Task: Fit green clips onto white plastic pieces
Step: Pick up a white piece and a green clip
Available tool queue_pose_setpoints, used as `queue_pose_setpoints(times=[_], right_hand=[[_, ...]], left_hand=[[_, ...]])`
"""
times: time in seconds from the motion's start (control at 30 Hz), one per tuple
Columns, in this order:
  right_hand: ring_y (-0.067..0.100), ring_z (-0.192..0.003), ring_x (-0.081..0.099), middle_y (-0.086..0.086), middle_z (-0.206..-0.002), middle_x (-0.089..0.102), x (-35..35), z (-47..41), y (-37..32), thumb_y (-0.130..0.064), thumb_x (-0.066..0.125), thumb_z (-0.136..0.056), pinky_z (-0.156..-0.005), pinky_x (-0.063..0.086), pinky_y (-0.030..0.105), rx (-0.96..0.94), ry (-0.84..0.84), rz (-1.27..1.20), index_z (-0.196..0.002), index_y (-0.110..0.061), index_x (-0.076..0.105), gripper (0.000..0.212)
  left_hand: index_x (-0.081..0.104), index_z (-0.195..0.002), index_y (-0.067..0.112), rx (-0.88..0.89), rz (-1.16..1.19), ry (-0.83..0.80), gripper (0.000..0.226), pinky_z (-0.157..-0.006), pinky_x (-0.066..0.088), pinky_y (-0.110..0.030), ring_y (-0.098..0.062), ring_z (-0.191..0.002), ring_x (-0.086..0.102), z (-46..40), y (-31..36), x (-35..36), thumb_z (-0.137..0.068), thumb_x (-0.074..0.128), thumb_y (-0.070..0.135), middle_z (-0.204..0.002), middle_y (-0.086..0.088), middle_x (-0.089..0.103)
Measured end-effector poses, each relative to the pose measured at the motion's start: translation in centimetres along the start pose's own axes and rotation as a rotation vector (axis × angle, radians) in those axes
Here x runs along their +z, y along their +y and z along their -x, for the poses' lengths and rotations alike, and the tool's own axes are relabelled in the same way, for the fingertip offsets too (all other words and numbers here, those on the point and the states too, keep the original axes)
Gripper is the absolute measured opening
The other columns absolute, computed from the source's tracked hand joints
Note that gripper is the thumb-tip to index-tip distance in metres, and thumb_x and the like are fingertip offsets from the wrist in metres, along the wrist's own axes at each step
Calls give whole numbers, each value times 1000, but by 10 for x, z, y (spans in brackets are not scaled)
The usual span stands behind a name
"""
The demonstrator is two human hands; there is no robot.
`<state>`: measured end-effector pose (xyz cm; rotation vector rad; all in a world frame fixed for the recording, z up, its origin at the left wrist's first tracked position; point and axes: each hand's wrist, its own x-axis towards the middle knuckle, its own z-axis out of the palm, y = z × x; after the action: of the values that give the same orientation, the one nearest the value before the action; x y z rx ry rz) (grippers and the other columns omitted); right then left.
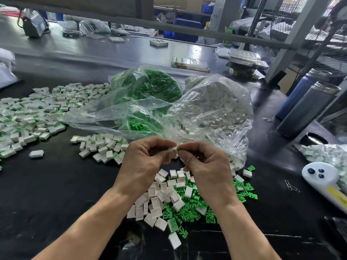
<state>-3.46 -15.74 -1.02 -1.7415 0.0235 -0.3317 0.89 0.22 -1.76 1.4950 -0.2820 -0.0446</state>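
Observation:
My left hand [144, 162] pinches a small white plastic piece [173, 148] at chest height above the table. My right hand [204, 162] pinches a green clip [178, 148] whose tip meets the white piece; most of both parts is hidden by my fingers. Below my hands lies a mixed heap of loose white pieces [163, 196] and green clips [189, 211]. Behind my hands stand a clear bag of green clips [150, 87] and a clear bag of white pieces [219, 102].
Fitted white pieces with green edges spread in a wide pile [33, 113] at the left, with a smaller pile [101, 147] nearer. Two dark bottles [308, 107] stand at the right. A white tool [323, 179] and paper clips [291, 185] lie beside another bag.

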Motion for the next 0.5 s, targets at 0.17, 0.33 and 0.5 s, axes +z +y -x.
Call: queue_pose_setpoints(times=[0.17, 0.33, 0.5], right_hand=[[3, -80, 74, -18, -87, 77, -3, -1, -1, -7, 78, -90, -68, 56, 15, 23, -19, 159, -92, -29, 79, 22], [2, -78, 71, -13, -83, 76, -2, 0, -2, -5, 79, -89, -68, 55, 15, 18, -7, 280, -90, -25, 81, 20], [-4, -80, 67, -16, -81, 74, 1, 2, -6, -2, 77, -88, -65, 47, 6, -36, -46, 446, -88, -21, 82, 19]], left_hand=[[82, -87, 24, 29, -138, -21, 28, -72, 61, -23, -15, -82, 77, -1, -3, -2, -84, 79, -3, -87, 2, 80], [81, -85, 25, 54, -244, -48, 32, -68, 58, -18, -11, -78, 76, -1, 0, -5, -82, 80, -7, -84, 5, 79], [83, -85, 22, 103, -382, -125, 30, -70, 57, -14, -7, -78, 74, -3, 4, -12, -80, 80, -8, -85, 8, 77]])
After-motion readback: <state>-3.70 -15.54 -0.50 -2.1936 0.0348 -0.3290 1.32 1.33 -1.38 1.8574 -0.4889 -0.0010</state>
